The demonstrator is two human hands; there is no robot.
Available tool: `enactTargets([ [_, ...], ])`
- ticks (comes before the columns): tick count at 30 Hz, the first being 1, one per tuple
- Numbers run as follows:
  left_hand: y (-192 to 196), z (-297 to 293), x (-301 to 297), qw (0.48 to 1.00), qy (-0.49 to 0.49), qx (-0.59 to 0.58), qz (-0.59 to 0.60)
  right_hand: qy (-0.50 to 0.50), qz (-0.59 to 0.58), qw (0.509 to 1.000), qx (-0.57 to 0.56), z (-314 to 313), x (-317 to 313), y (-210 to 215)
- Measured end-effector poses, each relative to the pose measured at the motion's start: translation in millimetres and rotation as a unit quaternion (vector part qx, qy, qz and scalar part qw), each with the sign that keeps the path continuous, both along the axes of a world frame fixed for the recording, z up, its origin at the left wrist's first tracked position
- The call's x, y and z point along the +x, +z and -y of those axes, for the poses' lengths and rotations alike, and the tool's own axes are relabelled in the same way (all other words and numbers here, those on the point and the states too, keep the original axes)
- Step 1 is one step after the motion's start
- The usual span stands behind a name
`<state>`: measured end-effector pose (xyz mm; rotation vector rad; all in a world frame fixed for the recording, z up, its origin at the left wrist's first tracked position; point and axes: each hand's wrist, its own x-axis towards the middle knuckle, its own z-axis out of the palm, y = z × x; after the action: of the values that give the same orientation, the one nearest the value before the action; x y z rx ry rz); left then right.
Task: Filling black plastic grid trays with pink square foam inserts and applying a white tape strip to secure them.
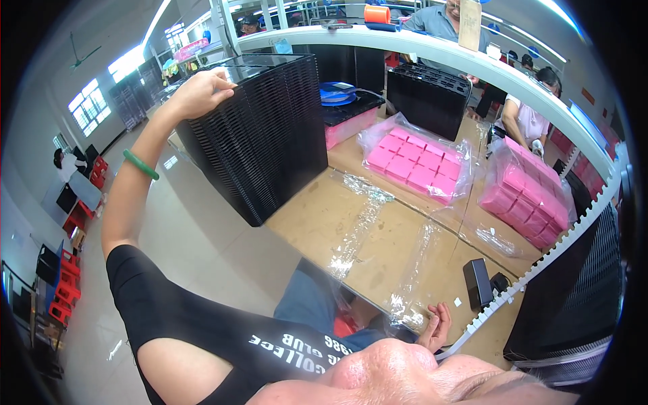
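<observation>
A tall stack of thin black trays stands at the left end of the cardboard-covered table. My left hand reaches up to its top near corner, fingers pinched on the edge of the uppermost black tray. Around that wrist is a green bangle. Low at the table's near edge rests my right hand, palm up with fingers loosely bent and apart, nothing visible in it. Part of that hand is hidden. Beyond it lies a black box-shaped device on the cardboard.
Plastic-wrapped pink foam blocks and a second pink pack lie on the table's far side. Behind are a black tray stack and a blue reel. A white rail curves overhead. Co-workers sit opposite.
</observation>
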<state>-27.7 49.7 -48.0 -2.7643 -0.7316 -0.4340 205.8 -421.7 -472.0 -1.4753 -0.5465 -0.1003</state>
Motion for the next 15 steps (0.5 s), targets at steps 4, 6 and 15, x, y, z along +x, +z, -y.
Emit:
enactTargets([
  [4, -2.9, 0.1, 4.4, 1.0, 0.024, 0.014, -0.012, -0.003, 0.007, 1.0, 0.002, -1.3, 0.4, -1.7],
  [6, -5.0, 13.1, 2.9, 0.999, 0.023, 0.039, -0.014, -0.002, -0.007, 1.0, -0.001, 1.2, -2.4, 4.0],
  [15, -82.8, 156.4, 18.1, 0.932, -0.239, 0.148, 0.231, 0.012, 0.188, 0.974, -0.122, 82.9, 12.3, 179.8],
])
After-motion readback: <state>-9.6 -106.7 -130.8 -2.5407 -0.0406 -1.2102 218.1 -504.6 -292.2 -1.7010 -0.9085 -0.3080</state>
